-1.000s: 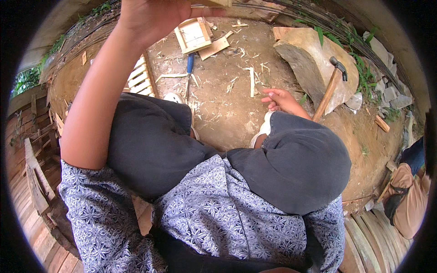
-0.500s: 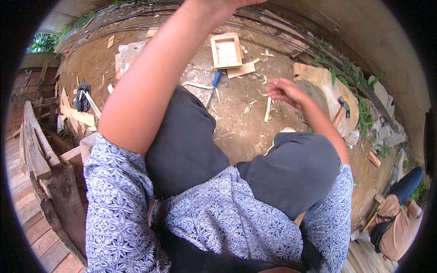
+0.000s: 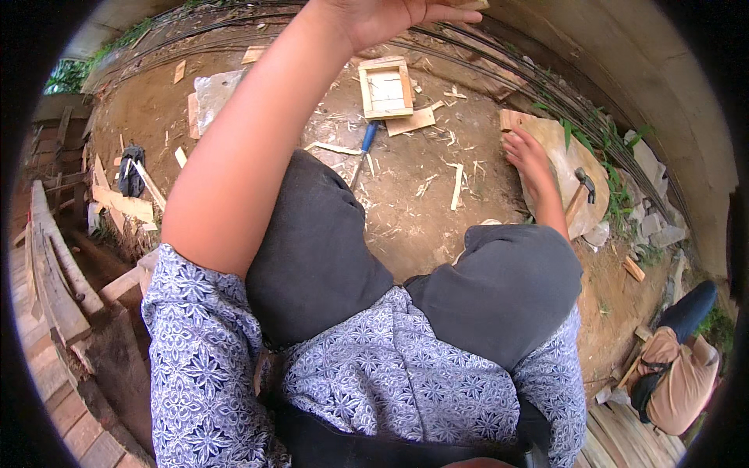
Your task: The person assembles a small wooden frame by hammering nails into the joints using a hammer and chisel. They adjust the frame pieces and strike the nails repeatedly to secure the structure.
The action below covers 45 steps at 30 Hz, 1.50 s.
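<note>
My left hand [image 3: 394, 19] is raised at the top edge, partly cut off. Its fingers close around a small pale piece [image 3: 477, 5], barely in view, which I cannot make out. My right hand [image 3: 530, 160] is over the left edge of a flat stone slab [image 3: 573, 152]. Its fingers are stretched out with nothing in them, the tips close to a small wood block [image 3: 507, 118]. On the slab lies a claw hammer [image 3: 585, 186]. Ahead on the ground sits a shallow wooden box frame [image 3: 407, 90]. Below it lies a blue-handled tool with a narrow blade [image 3: 370, 137], chisel-like.
A flat wood offcut [image 3: 412, 122] and shavings [image 3: 456, 187] lie on the dirt. Long rods [image 3: 468, 48] run along the back wall. Scrap wood [image 3: 125, 203] and a plank structure [image 3: 58, 265] stand left. Another person [image 3: 677, 374] is at lower right.
My right hand has moved right, from above the dirt to the stone slab. My left hand has come slightly lower into view, showing the pale piece at its fingers.
</note>
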{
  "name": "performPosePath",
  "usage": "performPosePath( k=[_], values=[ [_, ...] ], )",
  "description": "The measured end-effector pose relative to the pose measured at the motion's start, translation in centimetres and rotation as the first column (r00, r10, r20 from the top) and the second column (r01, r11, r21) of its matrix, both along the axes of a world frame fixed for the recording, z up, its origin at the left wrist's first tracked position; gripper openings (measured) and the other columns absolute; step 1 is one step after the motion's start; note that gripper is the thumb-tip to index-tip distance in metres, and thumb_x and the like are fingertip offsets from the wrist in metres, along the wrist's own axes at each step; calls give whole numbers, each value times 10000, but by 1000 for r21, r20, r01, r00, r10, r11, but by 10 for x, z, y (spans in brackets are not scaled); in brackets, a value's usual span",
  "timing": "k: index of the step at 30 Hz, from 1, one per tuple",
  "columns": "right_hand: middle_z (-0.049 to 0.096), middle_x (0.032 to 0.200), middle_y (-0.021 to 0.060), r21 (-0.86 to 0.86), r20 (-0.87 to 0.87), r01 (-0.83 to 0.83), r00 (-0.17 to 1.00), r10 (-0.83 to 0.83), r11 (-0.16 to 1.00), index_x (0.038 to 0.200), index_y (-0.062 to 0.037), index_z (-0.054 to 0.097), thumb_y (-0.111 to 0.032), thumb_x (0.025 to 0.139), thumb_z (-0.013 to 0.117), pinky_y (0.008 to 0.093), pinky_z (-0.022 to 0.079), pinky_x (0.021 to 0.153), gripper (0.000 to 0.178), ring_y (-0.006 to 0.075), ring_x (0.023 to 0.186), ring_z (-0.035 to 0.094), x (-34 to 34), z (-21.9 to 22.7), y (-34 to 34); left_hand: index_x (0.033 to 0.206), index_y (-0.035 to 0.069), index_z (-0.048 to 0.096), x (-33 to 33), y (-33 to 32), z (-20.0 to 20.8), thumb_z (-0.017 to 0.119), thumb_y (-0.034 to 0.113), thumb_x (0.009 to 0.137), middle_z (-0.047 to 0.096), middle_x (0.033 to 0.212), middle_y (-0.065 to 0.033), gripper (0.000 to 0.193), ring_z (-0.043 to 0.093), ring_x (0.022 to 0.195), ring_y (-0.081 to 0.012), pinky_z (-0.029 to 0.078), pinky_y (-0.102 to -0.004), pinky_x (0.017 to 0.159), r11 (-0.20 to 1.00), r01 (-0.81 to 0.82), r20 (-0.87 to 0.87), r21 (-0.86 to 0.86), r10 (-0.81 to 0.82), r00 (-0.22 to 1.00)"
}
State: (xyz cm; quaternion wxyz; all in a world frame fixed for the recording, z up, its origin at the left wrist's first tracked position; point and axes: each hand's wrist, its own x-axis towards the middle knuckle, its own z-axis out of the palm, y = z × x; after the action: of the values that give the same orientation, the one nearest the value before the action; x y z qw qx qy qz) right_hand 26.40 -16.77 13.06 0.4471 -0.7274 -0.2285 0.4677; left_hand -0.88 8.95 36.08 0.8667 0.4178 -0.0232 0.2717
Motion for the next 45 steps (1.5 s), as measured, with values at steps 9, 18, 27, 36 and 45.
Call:
performPosePath(
  k=[9,18,27,36,45],
  values=[
    [591,1155,215,14,938,629,261,-228,778,1295,-53,569,-446,769,818,428,465,944,703,301,1106,577,6,-28,-215,1467,-3,344,83,-48,-34,699,271,900,589,1298,-157,723,617,1129,-223,501,-379,990,721,306,-580,622,160,799],
    [618,887,74,-23,31,627,779,-626,779,1288,-18,508,-396,918,686,294,496,552,558,146,637,591,-5,-17,-199,1320,32,560,199,-118,-116,710,212,879,657,1199,-200,500,647,1079,-308,482,-386,941,125,339,-358,933,201,912],
    [516,750,-19,66,-205,612,781,-589,788,1269,-78,552,-282,1014,558,232,398,449,326,71,514,445,2,7,-202,1201,30,590,279,-142,-177,748,238,863,677,1150,-186,427,668,1025,-298,524,-391,839,189,260,-297,947,205,933],
    [499,729,-47,295,425,475,712,-559,829,1212,-48,556,-270,1031,524,199,337,520,289,42,594,435,10,164,-222,1196,60,656,273,-157,-172,770,241,812,705,1045,-193,439,678,962,-368,527,-420,844,225,182,-253,957,344,904],
    [580,777,133,-296,846,264,518,125,918,1202,-17,533,-312,1026,478,380,468,674,349,230,709,576,38,155,-183,1193,41,667,278,-155,-171,778,268,794,701,1080,-198,472,679,999,-354,528,-416,875,259,263,-334,929,287,898]
  ],
)
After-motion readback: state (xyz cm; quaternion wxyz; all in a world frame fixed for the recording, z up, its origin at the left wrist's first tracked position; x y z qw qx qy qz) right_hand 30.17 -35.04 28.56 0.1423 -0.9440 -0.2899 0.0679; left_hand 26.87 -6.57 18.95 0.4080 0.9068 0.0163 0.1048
